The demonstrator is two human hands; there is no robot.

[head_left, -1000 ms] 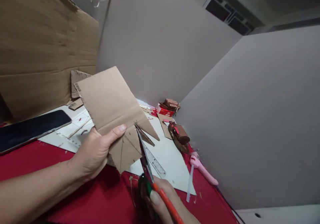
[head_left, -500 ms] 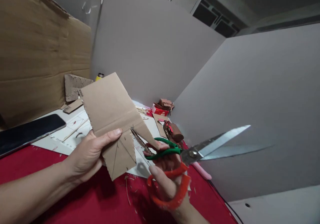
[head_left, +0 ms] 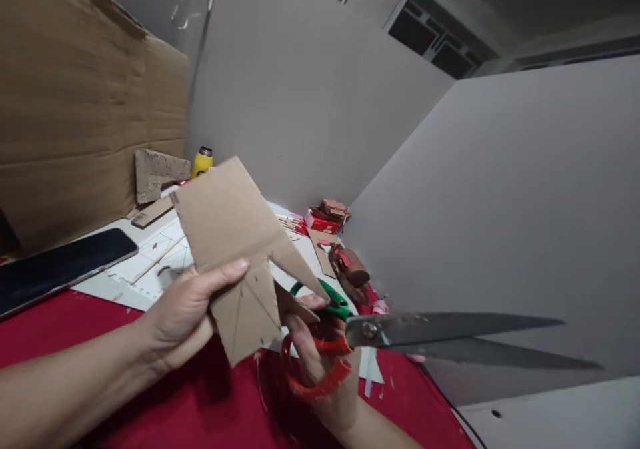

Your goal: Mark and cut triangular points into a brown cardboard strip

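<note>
**Quick switch: from snipping to tugging, by the look of it**

So a second ago I had the scissors biting into the slit in the card. Now they've swung right out: the blades point off to the right, a bit apart, touching no card.

My right grip is wrapped round the handles, and its fingertips are up at the flap beside the slit. That flap now sits bent away from the card, where it lay closer in before. Can't tell if I'm truly pinching it or just pushing.

Left grip hasn't let go: thumb flat on the front, clamped on the card's edge, holding it tilted over the counter, well right of the phone.

My read: cutting's on pause while I free that bit by hand. The pencil lines below still look uncut. Main worry is tearing past the slit.
</note>
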